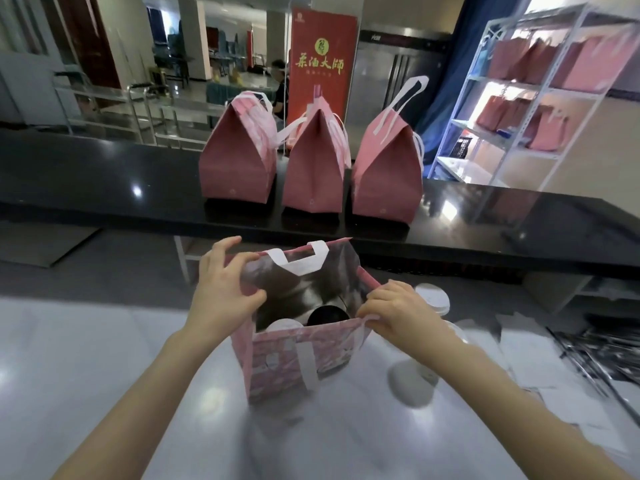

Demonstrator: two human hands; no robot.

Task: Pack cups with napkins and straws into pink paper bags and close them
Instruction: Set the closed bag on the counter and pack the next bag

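Inside the upright pink patterned paper bag [294,358], standing mouth-up on the pale glossy table [104,358], only the blurred tops of a white-lidded cup [282,325] and a dark round cup [327,315] show; the left hand [221,289] grips its left rim and the right hand [398,310] pinches its near right corner.

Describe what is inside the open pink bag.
Inside the bag a white lid and a dark round top show. The bag's walls hide everything below them, so any other contents cannot be seen.
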